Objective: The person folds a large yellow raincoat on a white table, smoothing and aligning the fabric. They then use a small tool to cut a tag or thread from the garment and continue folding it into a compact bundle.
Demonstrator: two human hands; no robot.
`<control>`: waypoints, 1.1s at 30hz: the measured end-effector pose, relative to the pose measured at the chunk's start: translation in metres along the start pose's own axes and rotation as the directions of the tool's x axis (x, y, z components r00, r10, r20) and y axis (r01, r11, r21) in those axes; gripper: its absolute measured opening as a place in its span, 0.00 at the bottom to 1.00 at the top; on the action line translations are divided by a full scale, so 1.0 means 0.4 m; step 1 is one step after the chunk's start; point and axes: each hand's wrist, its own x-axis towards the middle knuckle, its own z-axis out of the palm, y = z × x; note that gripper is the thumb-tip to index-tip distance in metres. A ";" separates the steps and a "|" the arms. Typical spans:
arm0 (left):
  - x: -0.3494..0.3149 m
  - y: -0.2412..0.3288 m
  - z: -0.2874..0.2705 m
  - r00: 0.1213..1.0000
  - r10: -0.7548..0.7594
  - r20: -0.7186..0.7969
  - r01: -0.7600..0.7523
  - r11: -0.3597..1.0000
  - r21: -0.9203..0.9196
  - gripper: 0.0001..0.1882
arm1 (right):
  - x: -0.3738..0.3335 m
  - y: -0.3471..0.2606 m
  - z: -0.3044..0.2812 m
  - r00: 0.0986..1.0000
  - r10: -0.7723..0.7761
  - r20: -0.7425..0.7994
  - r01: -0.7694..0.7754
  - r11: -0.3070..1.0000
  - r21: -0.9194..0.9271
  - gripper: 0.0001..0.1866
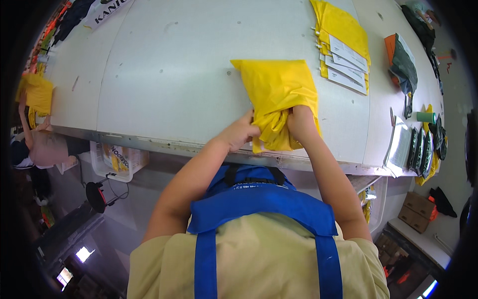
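Observation:
A yellow folded fabric bundle [276, 82] lies near the front edge of the table, smooth at its far end and bunched at its near end. At its near left side, my left hand [242, 132] is closed, with the fingertips partly hidden against the gathered fabric. My right hand [301, 122] is closed at the bunched right part, its fingers sunk into the folds and mostly out of sight. To the far right lies a stack of yellow folded bundles [343, 27], with several white printed cards [348, 55] on it.
Around me is a large pale table [164, 94]. At its right are a dark and orange package [402, 62], a green roll [426, 117], clear sheets [400, 144] and dark packets [419, 149]. Another person's arm [26, 122] handles yellow fabric [39, 93] at far left. A white bin [127, 164] sits below the edge.

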 end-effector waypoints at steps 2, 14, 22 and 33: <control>0.004 0.036 -0.009 0.981 -0.185 -0.056 0.147 0.902 -0.405 0.45 | 0.008 0.018 0.043 0.983 -0.136 -0.122 0.128 0.989 -0.071 0.15; 0.028 -0.005 -0.004 0.992 0.042 -0.116 -0.033 0.996 0.080 0.45 | 0.022 0.150 0.079 0.989 -0.062 -0.133 0.047 0.992 -0.113 0.18; 0.024 0.049 -0.038 0.986 -0.140 0.091 0.144 0.989 -0.045 0.42 | 0.082 0.101 0.105 0.977 -0.179 0.118 0.208 0.923 -0.323 0.25; 0.061 -0.015 -0.077 0.997 -0.062 0.054 0.050 0.976 0.214 0.42 | 0.138 0.004 0.095 0.898 -0.025 0.439 0.207 0.906 -0.371 0.29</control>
